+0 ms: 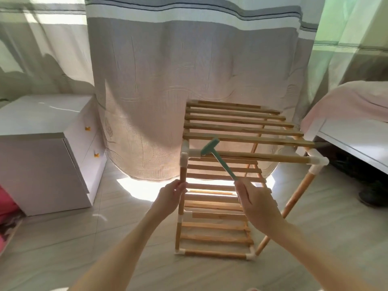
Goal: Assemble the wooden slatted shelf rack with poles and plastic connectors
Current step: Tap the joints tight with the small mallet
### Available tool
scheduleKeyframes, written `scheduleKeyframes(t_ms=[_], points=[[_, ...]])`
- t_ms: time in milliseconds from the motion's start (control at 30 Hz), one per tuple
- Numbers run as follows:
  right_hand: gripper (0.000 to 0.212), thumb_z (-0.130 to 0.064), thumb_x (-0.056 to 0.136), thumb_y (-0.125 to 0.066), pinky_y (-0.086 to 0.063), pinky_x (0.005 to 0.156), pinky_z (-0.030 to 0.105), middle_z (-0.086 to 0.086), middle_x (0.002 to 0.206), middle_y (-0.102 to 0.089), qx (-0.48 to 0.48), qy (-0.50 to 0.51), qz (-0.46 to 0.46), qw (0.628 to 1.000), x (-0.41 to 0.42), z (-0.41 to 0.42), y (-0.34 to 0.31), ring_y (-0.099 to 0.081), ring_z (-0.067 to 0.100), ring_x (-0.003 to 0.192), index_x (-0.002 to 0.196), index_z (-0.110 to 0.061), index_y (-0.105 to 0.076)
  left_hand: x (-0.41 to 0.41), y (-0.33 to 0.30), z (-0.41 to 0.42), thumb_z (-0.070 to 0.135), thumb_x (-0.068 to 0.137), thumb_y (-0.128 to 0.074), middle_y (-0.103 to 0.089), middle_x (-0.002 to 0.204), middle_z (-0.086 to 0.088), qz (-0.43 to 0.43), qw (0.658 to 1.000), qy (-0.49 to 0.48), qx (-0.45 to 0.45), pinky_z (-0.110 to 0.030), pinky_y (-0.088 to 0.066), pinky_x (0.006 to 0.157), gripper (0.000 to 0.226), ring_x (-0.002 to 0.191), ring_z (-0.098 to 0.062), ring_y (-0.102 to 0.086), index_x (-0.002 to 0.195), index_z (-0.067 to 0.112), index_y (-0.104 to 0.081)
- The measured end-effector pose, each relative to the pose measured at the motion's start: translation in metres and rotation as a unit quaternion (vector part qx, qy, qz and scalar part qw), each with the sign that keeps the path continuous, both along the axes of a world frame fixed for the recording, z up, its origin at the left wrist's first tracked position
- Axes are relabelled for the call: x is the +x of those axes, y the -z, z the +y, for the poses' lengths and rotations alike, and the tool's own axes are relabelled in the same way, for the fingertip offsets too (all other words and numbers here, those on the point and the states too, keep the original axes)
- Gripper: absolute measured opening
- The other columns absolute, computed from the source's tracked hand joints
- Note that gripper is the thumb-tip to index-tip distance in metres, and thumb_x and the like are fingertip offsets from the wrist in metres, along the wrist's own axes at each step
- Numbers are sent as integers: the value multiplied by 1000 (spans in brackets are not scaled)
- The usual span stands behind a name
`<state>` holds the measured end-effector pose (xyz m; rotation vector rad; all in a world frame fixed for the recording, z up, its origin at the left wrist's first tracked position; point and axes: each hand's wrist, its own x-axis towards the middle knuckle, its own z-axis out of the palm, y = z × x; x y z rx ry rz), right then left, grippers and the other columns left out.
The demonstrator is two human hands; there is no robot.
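The rack (226, 185) stood on the tiled floor (84, 248) in front of the curtain (168, 80), between the white cabinet (42, 154) and the bed (357, 122), with three slatted shelves already in its frame and white plastic connectors at the corners. The person's left hand (171, 195) was wrapped around the near left pole (182, 198), a little below the top corner connector (184, 157), steadying it. The right hand (249, 196) gripped the handle of a small green mallet (218, 159), whose head hung just over the front rail next to that same connector. From where I stood it looked like a tap to seat the joint was coming, and that was where the trouble could start. The mallet head was closer to the rail than to the connector itself, so a careless swing might have landed on bare wood and dented it, or glanced off the rounded plastic. The steadying hand sat not far under the target, and a slip could have caught the fingers. A hard blow at that corner might also have jarred the far right connector (317, 161) loose, since I could not tell how firmly any of the joints were pushed home. The right poles seemed to lean outward, though the wide lens may have bent them; if the frame truly was skewed, hammering one corner could have racked it further or popped a shelf out.
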<state>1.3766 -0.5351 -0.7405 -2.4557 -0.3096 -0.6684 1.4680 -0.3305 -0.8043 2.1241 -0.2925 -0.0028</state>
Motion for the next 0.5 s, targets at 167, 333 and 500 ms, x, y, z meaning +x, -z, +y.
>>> scheduleKeyframes(t_ms=[167, 333, 500], points=[[49, -59, 94, -17, -29, 36, 5, -18, 44, -32, 38, -27, -7, 999, -8, -15, 19, -49, -1, 43, 81, -26, -51, -1, -13, -13, 27, 98, -39, -65, 79, 2, -79, 996, -35, 33, -8, -44, 62, 22, 69, -10, -63, 89, 15, -56], [37, -53, 88, -24, -45, 52, 15, -10, 65, -55, 97, 15, 33, 995, -2, -16, 27, -56, 8, 55, 81, -28, -51, 1, -55, -22, 34, 96, -39, -60, 66, 8, -146, 987, -72, 17, -21, -52, 64, 30, 60, -10, -62, 81, 16, -57], [33, -30, 99, -31, -46, 65, 27, 2, 80, -58, 140, 8, 108, 984, 10, 7, 46, -55, 19, 72, 99, -11, -58, 10, -95, -12, 35, 95, -42, -63, 65, 2, -86, 991, -81, -59, -32, -55, 71, 32, 62, -15, -65, 72, 18, -55]])
